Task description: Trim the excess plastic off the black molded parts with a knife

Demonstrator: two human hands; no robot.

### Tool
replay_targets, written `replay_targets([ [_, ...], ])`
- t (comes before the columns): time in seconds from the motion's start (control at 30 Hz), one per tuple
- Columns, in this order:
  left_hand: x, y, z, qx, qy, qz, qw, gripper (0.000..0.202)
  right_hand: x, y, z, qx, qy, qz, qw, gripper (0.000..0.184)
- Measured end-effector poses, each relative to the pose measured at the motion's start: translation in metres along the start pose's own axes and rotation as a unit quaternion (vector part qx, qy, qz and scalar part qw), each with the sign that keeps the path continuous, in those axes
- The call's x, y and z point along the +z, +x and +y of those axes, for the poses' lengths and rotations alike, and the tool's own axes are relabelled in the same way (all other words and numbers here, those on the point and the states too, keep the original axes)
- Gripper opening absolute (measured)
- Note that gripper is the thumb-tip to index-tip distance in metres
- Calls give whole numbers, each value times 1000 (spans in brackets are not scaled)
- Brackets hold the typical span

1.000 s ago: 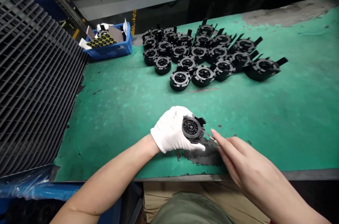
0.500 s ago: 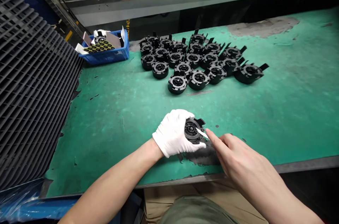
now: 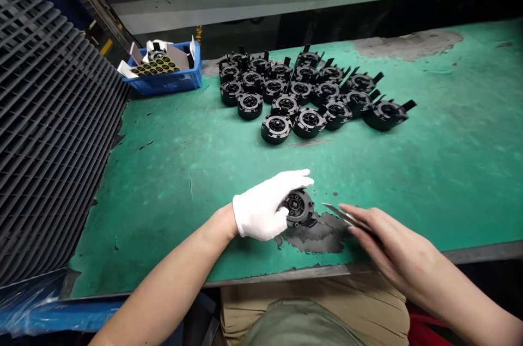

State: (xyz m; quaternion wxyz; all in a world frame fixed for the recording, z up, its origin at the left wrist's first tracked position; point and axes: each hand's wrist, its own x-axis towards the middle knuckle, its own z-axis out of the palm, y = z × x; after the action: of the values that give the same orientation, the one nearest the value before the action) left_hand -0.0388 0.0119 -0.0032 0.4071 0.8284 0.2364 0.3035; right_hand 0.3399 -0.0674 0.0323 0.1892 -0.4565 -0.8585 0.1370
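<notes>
My left hand (image 3: 261, 208), in a white glove, holds a round black plastic part (image 3: 297, 207) near the front of the bench, its fingers over the far rim and the thumb at the near left. The part's ribbed face points up, and a small tab sticks out at its lower right. Bare and a little to the right, my right hand (image 3: 382, 237) pinches a knife (image 3: 338, 212) with a thin pointed blade. Its tip points left toward the part, without touching it. Most of the knife's handle is hidden in the palm.
Several similar black parts (image 3: 309, 121) stand grouped on the green bench mat (image 3: 196, 155) further back. A blue bin (image 3: 165, 84) with parts and a sticker sheet sits at the back left. Dark ribbed trays (image 3: 53, 117) are stacked along the left edge.
The knife has drawn back to the right, off the part's face. The part has turned in my left hand, its tab going from upper right to lower right, and the left fingers have shifted.
</notes>
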Motion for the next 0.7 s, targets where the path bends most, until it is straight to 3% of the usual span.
replay_targets([
  [0.07, -4, 3, 0, -25, -12, 4, 1000, 76, 5, 1, -6, -40, 1, -10, 999, 44],
  [0.1, -5, 5, 1, -45, -12, 6, 999, 80, 6, 3, -9, -59, -12, -9, 998, 46],
  [0.2, -10, 12, 6, -97, 6, -9, 995, 121, 10, 7, -16, -89, -82, -7, 993, 61],
  [0.27, -11, 16, 9, -112, 23, -27, 993, 130, 12, 8, -16, -102, -120, -11, 987, 72],
  [0.5, -10, 15, 8, -106, 60, -30, 992, 120, 12, 14, -5, -153, -147, -45, 976, 99],
  [0.7, -8, 13, 4, -107, 55, -43, 992, 120, -10, 30, -26, -193, -181, -72, 962, 121],
])
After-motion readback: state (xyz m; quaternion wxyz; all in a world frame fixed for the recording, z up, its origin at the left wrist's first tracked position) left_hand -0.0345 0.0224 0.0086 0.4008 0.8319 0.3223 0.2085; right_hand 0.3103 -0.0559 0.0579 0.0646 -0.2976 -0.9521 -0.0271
